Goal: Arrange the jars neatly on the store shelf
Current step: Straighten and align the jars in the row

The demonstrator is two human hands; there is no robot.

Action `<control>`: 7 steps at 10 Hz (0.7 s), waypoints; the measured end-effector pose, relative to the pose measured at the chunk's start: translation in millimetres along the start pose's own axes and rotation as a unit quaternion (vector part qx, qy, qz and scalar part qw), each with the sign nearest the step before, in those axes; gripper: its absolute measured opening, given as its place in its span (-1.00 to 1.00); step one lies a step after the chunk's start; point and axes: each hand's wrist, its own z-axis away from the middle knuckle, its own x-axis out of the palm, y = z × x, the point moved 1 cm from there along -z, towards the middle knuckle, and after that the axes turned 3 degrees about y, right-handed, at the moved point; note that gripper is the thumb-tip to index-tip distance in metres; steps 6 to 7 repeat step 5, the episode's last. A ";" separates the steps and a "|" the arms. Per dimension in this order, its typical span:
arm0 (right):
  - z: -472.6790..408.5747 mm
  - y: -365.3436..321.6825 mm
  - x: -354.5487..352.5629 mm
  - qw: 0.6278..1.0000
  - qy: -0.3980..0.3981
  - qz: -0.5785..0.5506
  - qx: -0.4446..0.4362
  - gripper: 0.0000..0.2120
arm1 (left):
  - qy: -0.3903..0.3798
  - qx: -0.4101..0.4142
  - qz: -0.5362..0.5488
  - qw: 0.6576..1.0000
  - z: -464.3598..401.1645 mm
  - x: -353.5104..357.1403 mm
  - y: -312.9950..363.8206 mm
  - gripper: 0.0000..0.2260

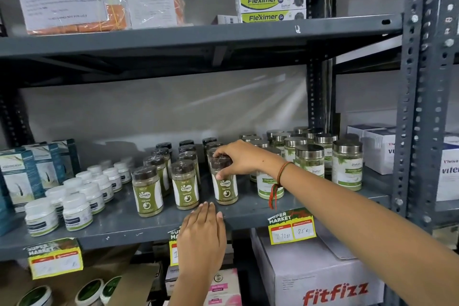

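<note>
Three rows of dark-lidded Gaska jars of green powder stand on the grey shelf [119, 226]. My right hand [237, 158] grips the lid and neck of the front jar of the right-hand row [225, 190], which stands upright on the shelf. The front jars of the middle row [185, 187] and the left row [147, 194] stand free beside it. My left hand [202, 233] rests flat on the shelf's front edge, fingers together, holding nothing. Glass jars with steel lids [346, 165] are grouped to the right, partly hidden by my forearm.
Small white tubs [77, 211] and teal boxes [21, 179] fill the shelf's left. White cartons [377, 149] sit at far right past the steel upright [419, 107]. Yellow price tags [291, 228] hang off the edge. A Fitfizz box [318, 278] lies below.
</note>
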 end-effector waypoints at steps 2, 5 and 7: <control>6.7 -1.7 1.4 1.000 0.004 -0.006 0.004 -0.28 | -0.003 0.003 0.005 1.000 -1.0 -2.0 -0.3 -0.59; 32.9 -1.3 -12.6 0.996 0.090 0.010 0.010 -0.21 | -0.055 0.028 -0.035 0.997 -12.0 -13.7 -5.2 -0.62; 32.9 -1.3 -12.6 0.996 0.090 0.010 0.010 -0.21 | -0.055 0.028 -0.035 0.997 -12.0 -13.7 -5.2 -0.62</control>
